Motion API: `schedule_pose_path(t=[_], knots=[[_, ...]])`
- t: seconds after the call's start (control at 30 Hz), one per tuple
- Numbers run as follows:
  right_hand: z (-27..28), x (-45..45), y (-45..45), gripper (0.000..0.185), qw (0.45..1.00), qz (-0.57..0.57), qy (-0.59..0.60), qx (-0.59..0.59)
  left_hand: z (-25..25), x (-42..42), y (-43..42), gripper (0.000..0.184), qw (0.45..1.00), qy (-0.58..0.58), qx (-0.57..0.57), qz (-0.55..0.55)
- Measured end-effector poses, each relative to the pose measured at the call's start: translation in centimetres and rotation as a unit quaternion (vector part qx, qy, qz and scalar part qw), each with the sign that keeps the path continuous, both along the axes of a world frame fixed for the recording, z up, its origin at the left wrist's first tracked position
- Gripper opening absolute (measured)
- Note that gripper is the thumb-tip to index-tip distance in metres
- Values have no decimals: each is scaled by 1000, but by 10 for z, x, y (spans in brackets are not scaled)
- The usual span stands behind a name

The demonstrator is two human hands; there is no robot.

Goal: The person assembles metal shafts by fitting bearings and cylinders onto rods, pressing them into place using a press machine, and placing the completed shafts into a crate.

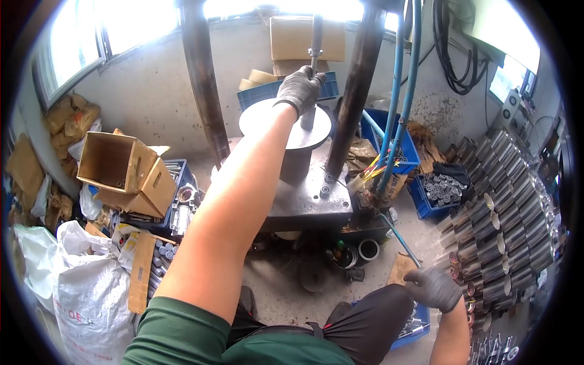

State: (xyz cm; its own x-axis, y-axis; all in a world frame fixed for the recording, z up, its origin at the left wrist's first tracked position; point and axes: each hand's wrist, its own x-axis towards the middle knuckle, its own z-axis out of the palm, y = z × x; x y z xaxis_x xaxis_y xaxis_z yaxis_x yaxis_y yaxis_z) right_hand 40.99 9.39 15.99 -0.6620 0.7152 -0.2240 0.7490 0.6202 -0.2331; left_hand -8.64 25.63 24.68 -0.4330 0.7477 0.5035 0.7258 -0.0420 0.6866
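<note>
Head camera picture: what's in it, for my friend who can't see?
A gloved left hand grips an upright metal rod above a round plate; the gloved right hand is at the end of a blue lever. Metal tubes are stacked at right.

Grey-gloved left hand [301,90], twelve o'clock: palm hidden against slender grey metal rod [316,38]. Dark round metal pillars [207,79], eleven and one: tops cut off. White woven sack [88,292], eight: print mostly illegible. Blue plastic crate [420,330], five: partly behind dark-trousered knee [386,304].
</note>
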Motion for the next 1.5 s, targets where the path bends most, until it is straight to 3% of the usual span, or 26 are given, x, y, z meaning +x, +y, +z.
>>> schedule_pose_path(t=[0.37,0.5,0.63,0.77,0.87,0.93,1.0,1.1,1.23,1.5], knots=[[12,-5,12,32,993,-44,98,51,4,4,-8,47,1000,-2,-18,-7],[0,4,12,26,996,80,-16,30,8,6,-12,47,1000,-9,-27,-9],[6,2,7,29,999,-5,54,-1,7,6,-11,47,999,-20,-22,-15],[-4,12,14,30,997,76,-14,-3,5,4,-9,48,1000,-11,-15,-10],[-2,9,14,30,999,40,-19,-13,4,4,-7,48,1000,0,-7,-3],[6,1,10,29,998,-12,68,13,3,4,-7,48,1000,-2,-6,-1],[11,0,8,29,997,-15,71,8,3,4,-7,48,1000,-11,-8,-5],[-3,9,15,28,996,83,-38,-7,3,3,-8,49,1000,-6,-11,-6],[11,-1,11,30,999,-21,34,-13,2,4,-9,49,1000,-5,-1,-6],[12,-1,12,30,992,-43,111,30,-2,-2,0,49,1000,8,9,-12]])
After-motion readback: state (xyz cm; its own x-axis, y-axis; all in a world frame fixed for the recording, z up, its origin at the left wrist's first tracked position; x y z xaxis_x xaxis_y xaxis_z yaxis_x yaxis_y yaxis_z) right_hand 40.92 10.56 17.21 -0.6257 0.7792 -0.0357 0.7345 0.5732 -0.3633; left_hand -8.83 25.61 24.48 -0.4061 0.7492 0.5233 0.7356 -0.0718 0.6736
